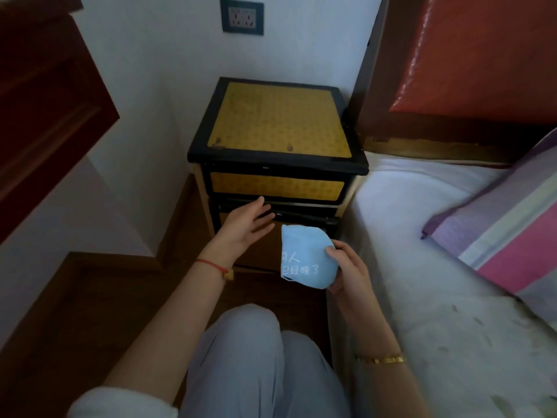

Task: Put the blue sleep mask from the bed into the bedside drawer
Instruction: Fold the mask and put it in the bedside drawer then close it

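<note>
Your right hand holds the blue sleep mask by its right edge, with the thumb on the front and the other fingers behind it. The mask is folded or bunched, it hangs in the air in front of the lower part of the bedside cabinet, and white letters show on its front. Your left hand is wide open and holds nothing; the palm turns to the right and the fingertips reach to the dark gap under the upper drawer. If they touch the front there, I cannot tell. This yellow drawer front looks closed. On the left wrist you wear a red string bracelet, on the right wrist a gold bracelet. The bed with its white sheet lies just beside the cabinet on the right, and a striped pillow rests on it. Your knees in light trousers are below the hands.
</note>
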Motion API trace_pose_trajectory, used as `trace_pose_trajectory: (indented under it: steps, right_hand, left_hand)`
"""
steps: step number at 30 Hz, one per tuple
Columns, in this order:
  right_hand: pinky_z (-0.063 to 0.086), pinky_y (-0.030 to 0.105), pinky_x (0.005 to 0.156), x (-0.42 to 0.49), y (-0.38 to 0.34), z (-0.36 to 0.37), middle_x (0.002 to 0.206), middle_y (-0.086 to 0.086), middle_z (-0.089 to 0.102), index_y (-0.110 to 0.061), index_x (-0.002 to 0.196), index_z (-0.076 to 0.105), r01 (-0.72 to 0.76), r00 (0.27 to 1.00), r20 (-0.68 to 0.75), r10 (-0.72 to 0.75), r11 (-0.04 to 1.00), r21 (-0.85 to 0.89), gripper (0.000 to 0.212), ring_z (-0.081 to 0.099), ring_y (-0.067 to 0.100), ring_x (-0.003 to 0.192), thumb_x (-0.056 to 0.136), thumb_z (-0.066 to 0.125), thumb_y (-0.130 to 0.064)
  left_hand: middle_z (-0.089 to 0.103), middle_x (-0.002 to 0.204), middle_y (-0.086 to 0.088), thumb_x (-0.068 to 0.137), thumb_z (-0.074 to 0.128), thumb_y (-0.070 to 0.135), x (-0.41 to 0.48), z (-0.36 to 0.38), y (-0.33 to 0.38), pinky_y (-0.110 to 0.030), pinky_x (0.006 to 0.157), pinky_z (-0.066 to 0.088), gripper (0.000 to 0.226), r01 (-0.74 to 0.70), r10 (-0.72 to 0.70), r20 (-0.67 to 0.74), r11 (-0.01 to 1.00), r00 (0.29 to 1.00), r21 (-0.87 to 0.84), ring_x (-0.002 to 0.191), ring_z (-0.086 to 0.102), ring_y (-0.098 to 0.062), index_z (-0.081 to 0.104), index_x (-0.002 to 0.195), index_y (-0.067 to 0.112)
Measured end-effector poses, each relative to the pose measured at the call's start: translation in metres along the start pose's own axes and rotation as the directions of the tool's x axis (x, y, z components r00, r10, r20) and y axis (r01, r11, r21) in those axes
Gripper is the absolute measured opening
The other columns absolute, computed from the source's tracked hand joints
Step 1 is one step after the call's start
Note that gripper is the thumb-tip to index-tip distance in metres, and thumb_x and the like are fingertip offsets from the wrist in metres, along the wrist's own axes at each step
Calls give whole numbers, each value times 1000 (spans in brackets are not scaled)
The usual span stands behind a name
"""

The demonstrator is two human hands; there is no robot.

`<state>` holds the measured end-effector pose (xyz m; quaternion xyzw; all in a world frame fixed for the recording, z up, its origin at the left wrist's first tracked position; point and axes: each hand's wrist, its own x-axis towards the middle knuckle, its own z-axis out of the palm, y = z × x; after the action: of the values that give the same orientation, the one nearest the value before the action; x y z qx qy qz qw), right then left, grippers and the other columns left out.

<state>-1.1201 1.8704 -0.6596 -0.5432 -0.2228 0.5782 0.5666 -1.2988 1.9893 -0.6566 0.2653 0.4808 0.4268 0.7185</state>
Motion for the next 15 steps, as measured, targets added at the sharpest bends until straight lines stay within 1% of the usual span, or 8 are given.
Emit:
trace_pose_trajectory:
  steps: [1, 2, 5, 8, 10, 13, 15]
  right_hand:
    - [56, 33, 66, 0, 1, 0, 109, 11, 65, -16, 100, 67, -1, 1000, 5, 1, 1000, 5, 13, 65, 28, 101, 89, 60, -15]
    - [55, 33, 65, 0, 2, -1, 107, 11, 65, -16, 100, 67, 0, 1000, 11, 0, 1000, 10, 13, 65, 27, 98, 89, 60, -15]
    - [55, 34, 65, -1, 5, 0, 105, 10, 66, -16, 99, 67, 5, 1000, 23, -5, 1000, 7, 12, 65, 26, 95, 90, 58, -14]
    - [55, 32, 62, -2, 5, 0, 105, 10, 65, -13, 101, 66, 8, 999, 32, -8, 1000, 3, 13, 64, 26, 95, 90, 57, -14]
    - [55, 31, 62, -2, 6, -1, 105, 11, 64, -12, 102, 65, 11, 999, 37, -11, 1000, 3, 14, 64, 26, 96, 90, 57, -14]
    - [54, 33, 65, -3, 5, -3, 106, 11, 65, -13, 101, 65, 9, 999, 33, -9, 1000, 10, 13, 64, 26, 96, 90, 57, -14]
    - [55, 34, 65, -5, 4, -4, 106, 11, 65, -13, 100, 66, 9, 1000, 25, -10, 1000, 13, 13, 64, 26, 96, 90, 58, -14]
  left_hand:
    - [58, 141, -13, 96, 63, 24, 8, 1, 0, -39, 96, 55, 44, 22, -22, -4, 999, 1000, -50, 124, 60, -26, 50, 135, 8]
    - [57, 141, -14, 95, 64, 24, 13, 4, -1, -39, 94, 55, 46, 40, -40, 0, 995, 999, -91, 124, 59, -26, 50, 135, 8]
    - [56, 139, -15, 94, 64, 28, 25, 9, -4, -38, 91, 56, 58, 48, -47, 11, 988, 999, -146, 123, 59, -26, 42, 144, 7]
    - [52, 144, -17, 94, 63, 30, 34, 13, -6, -41, 100, 52, 59, 26, -27, 1, 980, 1000, -196, 127, 57, -28, 41, 145, 7]
    - [50, 146, -18, 95, 61, 31, 37, 16, -6, -42, 104, 50, 61, 17, -19, -8, 978, 1000, -206, 127, 55, -27, 38, 147, 6]
    - [50, 146, -19, 97, 56, 34, 35, 17, -6, -41, 102, 50, 65, 13, -19, -24, 980, 1000, -200, 124, 54, -26, 33, 150, 4]
    - [49, 147, -19, 98, 54, 36, 31, 16, -6, -40, 102, 50, 65, 4, -10, -39, 987, 999, -161, 131, 51, -28, 31, 149, 2]
